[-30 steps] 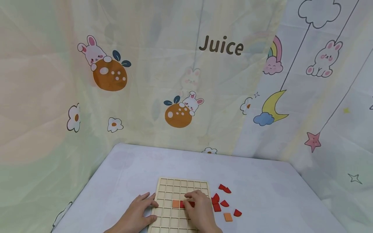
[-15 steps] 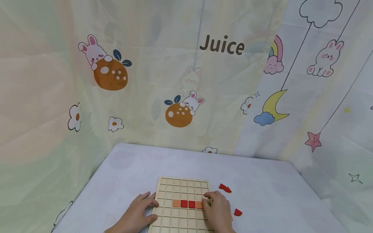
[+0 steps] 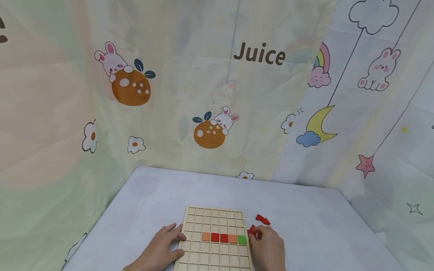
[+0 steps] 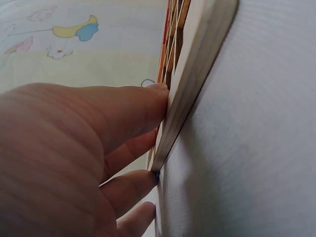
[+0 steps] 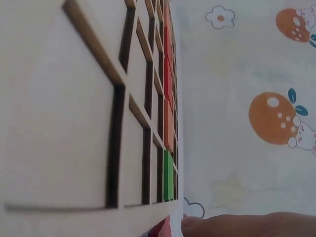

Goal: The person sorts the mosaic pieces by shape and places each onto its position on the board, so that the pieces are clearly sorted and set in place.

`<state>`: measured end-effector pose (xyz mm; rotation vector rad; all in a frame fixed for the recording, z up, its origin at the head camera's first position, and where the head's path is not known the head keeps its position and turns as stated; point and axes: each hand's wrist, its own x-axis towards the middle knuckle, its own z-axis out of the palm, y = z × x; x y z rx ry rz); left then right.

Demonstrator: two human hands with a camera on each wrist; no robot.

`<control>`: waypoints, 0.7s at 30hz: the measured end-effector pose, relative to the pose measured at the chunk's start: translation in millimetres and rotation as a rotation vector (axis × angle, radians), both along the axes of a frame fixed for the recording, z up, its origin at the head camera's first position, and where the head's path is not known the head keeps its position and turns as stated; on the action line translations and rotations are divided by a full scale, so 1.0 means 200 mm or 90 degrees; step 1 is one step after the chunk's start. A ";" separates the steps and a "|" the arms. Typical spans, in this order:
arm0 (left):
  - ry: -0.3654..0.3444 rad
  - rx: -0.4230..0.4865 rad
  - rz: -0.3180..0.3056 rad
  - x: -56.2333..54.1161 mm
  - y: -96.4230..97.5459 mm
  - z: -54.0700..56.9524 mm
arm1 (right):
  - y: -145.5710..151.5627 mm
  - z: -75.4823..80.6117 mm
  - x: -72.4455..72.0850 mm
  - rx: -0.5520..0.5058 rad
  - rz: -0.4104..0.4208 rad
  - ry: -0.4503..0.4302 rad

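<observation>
A wooden grid board (image 3: 200,259) lies on the table. One row of its cells holds an orange tile (image 3: 206,236), two red tiles (image 3: 215,237), another orange tile (image 3: 233,239) and a green tile (image 3: 242,239) in the rightmost column. At the board's left edge my left hand (image 3: 162,242) touches the side; in the left wrist view its thumb (image 4: 133,106) rests against the rim. My right hand (image 3: 269,246) is just beyond the right edge, fingers bent over a red piece (image 3: 251,229). Whether it pinches anything is hidden.
Two red pieces (image 3: 262,219) lie on the table beyond my right hand, near the board's far right corner. The white-covered table (image 3: 305,210) ends at a printed fabric wall (image 3: 169,113).
My right hand has moved right, off the board onto the table beside it. The second orange tile and the green tile now fill cells in the row. My left hand stays put.
</observation>
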<state>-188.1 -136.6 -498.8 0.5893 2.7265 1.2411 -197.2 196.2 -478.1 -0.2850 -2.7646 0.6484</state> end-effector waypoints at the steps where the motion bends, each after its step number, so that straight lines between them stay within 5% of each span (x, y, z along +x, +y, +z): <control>1: 0.001 0.000 0.000 0.00 0.00 0.00 | 0.01 0.00 0.00 -0.002 -0.004 -0.014; 10: 0.012 0.008 -0.009 0.01 0.00 0.01 | 0.04 0.00 0.01 0.001 -0.016 -0.107; 21: 0.012 0.008 -0.005 0.01 0.00 0.01 | 0.04 0.00 0.03 0.030 -0.007 -0.124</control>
